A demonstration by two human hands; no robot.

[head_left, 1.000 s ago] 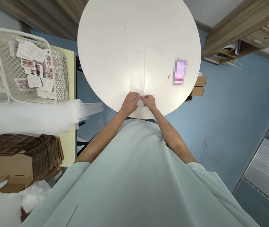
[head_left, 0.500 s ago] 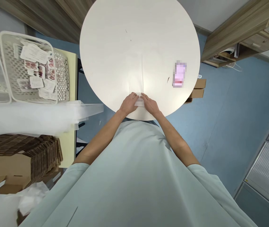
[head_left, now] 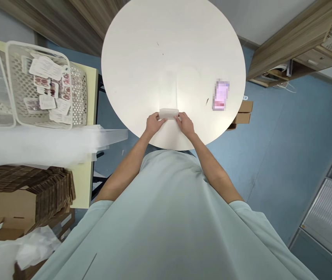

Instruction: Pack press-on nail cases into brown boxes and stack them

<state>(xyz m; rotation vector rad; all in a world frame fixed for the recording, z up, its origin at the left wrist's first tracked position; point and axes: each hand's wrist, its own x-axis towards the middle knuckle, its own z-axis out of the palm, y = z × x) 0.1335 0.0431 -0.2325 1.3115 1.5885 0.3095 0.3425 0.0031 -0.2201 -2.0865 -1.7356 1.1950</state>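
Note:
A small flat roll of thin white packing foam lies crosswise near the table's front edge. From its far side, the unrolled strip of the same sheet stretches away flat over the table. My left hand grips the roll's left end between thumb and fingers. At the right end, my right hand pinches it in the same way. Whether anything is wrapped inside is hidden.
The round white table carries a pixelated phone-like object at right. Left, a yellowish table holds a white basket of small packets, white foam sheets and stacked cardboard. Cardboard boxes stand beyond the right edge.
The hands have moved apart to the two ends of the white packing foam. The folded part now shows as a thicker roll, slightly farther from me, and the flat strip looks shorter.

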